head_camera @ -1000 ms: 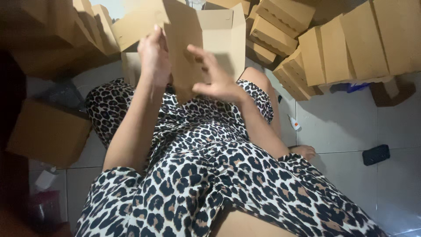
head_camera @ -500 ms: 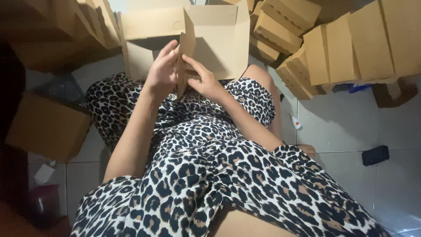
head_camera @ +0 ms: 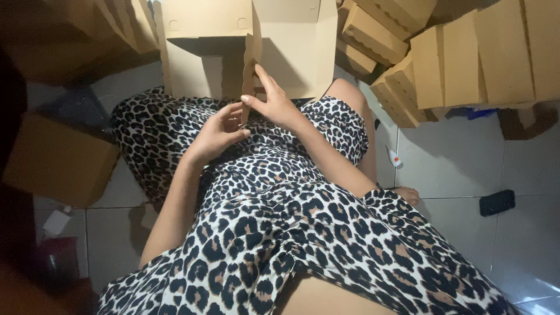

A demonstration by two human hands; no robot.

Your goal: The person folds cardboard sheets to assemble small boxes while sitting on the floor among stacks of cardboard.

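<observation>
A seated person folded a flat cardboard box point(head_camera: 256, 52) resting on the lap. The left hand point(head_camera: 219, 131) pinched the lower edge of an upright flap point(head_camera: 252, 58); the right hand point(head_camera: 274, 102), fingers spread, pressed against it. Folding seemed midway; next, the flap likely needed tucking. Finished boxes point(head_camera: 455, 64) lay stacked nearby.

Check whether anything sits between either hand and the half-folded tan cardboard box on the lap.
Nothing visible does. The right hand lies flat on the upright flap of the half-folded tan cardboard box, and the left hand pinches that flap's lower edge. Only the leopard-print dress lies beneath them.
</observation>
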